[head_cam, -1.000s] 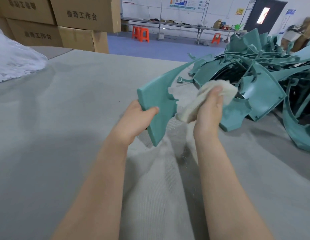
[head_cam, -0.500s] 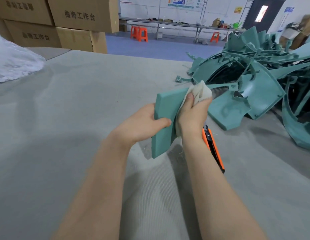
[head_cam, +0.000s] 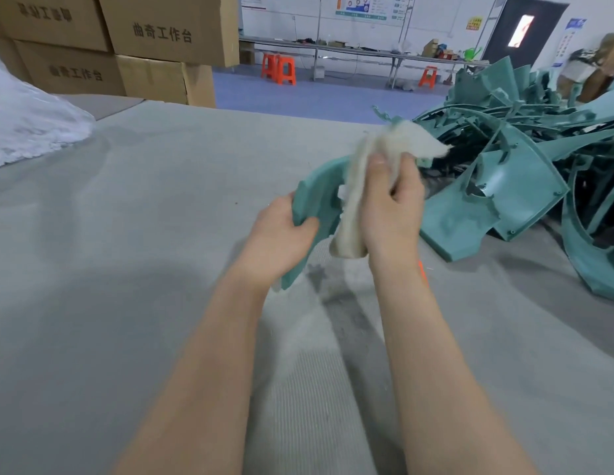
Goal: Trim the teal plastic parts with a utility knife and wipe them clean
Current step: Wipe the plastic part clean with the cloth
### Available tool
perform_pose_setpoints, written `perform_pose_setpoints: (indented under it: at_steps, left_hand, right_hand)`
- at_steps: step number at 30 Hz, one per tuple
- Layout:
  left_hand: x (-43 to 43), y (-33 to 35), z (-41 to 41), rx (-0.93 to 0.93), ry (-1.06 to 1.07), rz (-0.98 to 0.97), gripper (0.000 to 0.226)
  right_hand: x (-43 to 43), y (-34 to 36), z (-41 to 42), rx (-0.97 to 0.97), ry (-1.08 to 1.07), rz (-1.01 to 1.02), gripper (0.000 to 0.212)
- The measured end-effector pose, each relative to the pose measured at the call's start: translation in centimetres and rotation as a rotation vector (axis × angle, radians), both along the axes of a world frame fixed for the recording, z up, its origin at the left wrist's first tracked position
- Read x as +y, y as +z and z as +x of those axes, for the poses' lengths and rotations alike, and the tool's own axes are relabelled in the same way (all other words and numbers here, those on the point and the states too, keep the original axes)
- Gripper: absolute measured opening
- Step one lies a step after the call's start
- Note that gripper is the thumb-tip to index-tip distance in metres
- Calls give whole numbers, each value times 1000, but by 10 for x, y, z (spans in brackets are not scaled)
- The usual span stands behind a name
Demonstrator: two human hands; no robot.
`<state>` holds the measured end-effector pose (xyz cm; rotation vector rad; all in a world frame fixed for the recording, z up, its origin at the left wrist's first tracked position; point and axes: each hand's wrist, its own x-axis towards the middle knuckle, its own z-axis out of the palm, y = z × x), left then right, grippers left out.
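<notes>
My left hand [head_cam: 281, 238] grips the near end of a curved teal plastic part [head_cam: 317, 197] held above the grey table [head_cam: 127, 269]. A white cloth [head_cam: 364, 186] lies over the part's inner edge, and my right hand [head_cam: 391, 207] holds it there with curled fingers and thumb. The cloth's loose top end sticks up past my fingers. Only a sliver of the orange utility knife [head_cam: 422, 272] shows on the table, just right of my right wrist.
A tangled heap of teal plastic parts [head_cam: 525, 173] fills the table's right side. Cardboard boxes [head_cam: 155, 46] stand at the back left, next to a white plastic bag [head_cam: 28, 128]. Beyond the table are a blue floor and orange stools [head_cam: 278, 68].
My right hand has slid the cloth along the part, back up from the near end, and the cloth now hangs longer. The part tilted flatter. My arm now hides most of the knife.
</notes>
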<state>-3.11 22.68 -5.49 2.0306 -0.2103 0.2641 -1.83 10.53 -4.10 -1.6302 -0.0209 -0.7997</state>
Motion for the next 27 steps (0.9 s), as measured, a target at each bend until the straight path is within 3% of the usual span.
perform_pose_setpoints:
  at_steps: [2, 5, 8, 13, 19, 25, 27]
  left_hand:
    - [-1, 2, -1, -33, 52, 0, 25]
    - [0, 7, -5, -54, 30, -74, 23]
    - [2, 13, -11, -94, -24, -85, 22]
    - [4, 17, -13, -76, -41, -61, 20]
    - [4, 18, -14, -73, -62, -27, 17]
    - [11, 21, -13, -95, -45, -47, 25]
    - [13, 22, -14, -114, -45, -33, 25]
  right_hand:
    - [20, 6, -11, -80, 121, -215, 36]
    - [36, 5, -18, -84, 168, -422, 38]
    - [24, -2, -9, -15, 59, -401, 26]
    - [-4, -15, 9, 160, -259, -452, 31]
    - [-18, -19, 10, 292, -354, -468, 31]
    - [42, -5, -13, -60, -54, -388, 33]
    - [42, -4, -13, -86, -32, -401, 40]
